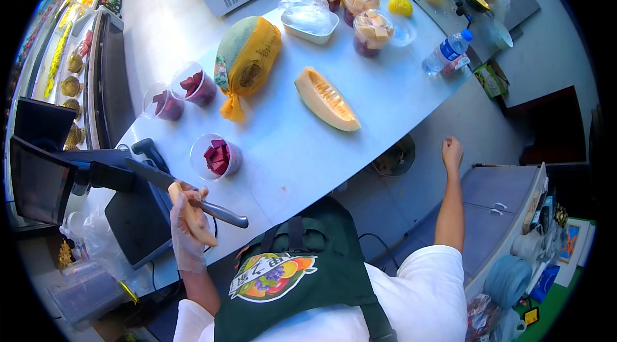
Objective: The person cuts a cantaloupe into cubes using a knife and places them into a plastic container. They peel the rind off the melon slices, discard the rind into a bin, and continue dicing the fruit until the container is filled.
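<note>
In my gloved left hand (189,219) are a peeled melon slice (193,221) and a kitchen knife (224,213), its blade pointing up and left. My bare right hand (452,151) is held out over the floor, away from the table, fingers curled; whether it holds anything small is not visible. A plastic cup of red fruit chunks (217,156) stands nearest my left hand, with two similar cups (195,85) (167,105) behind it. A melon wedge with seeds (328,100) lies mid-table. A whole melon in a yellow net or wrap (248,60) lies to its left.
A white tray with clear plastic (311,26), several cups of cut fruit (372,31), a water bottle (446,53) and a yellow netted fruit (400,6) are on the table's far side. A monitor (41,178) and handheld scanner (150,151) stand left; a bin (397,156) sits below the table edge.
</note>
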{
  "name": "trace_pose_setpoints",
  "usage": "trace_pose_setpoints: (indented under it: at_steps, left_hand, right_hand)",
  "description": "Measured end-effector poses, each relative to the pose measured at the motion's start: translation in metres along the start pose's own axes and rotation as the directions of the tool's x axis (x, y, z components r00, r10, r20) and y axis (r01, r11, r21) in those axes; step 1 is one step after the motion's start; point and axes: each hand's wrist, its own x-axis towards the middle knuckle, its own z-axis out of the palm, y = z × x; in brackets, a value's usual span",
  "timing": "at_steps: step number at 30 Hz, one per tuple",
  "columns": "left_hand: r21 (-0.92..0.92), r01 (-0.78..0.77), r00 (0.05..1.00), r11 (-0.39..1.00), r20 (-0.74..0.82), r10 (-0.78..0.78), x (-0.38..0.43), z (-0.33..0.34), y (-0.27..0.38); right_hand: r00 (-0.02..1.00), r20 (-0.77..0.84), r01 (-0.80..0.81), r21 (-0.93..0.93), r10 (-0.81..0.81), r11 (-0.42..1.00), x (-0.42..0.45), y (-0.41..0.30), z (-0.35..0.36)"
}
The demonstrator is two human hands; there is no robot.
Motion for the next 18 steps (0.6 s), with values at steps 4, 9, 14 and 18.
trace_pose_setpoints:
  at_steps: [4,9,14,18]
  left_hand:
    - [-0.018,-0.041,0.999,0.999,0.017,0.041,-0.002,0.012,-0.007]
    - [-0.234,0.196,0.979,0.952,0.108,-0.175,0.009,0.027,-0.020]
    - [-0.235,0.189,0.981,0.953,0.081,-0.174,0.011,0.028,-0.030]
    - [-0.314,0.213,0.976,0.925,0.118,-0.184,0.013,0.021,-0.027]
  right_hand:
    - [0.960,0.088,0.164,0.599,-0.267,0.784,-0.056,-0.173,-0.057]
    - [0.259,0.145,0.412,0.877,-0.955,0.245,-0.192,-0.338,-0.048]
    - [0.103,0.422,0.364,0.827,-0.901,0.429,-0.244,-0.403,-0.039]
    - [0.249,0.461,0.339,0.782,-0.851,0.523,-0.266,-0.419,-0.036]
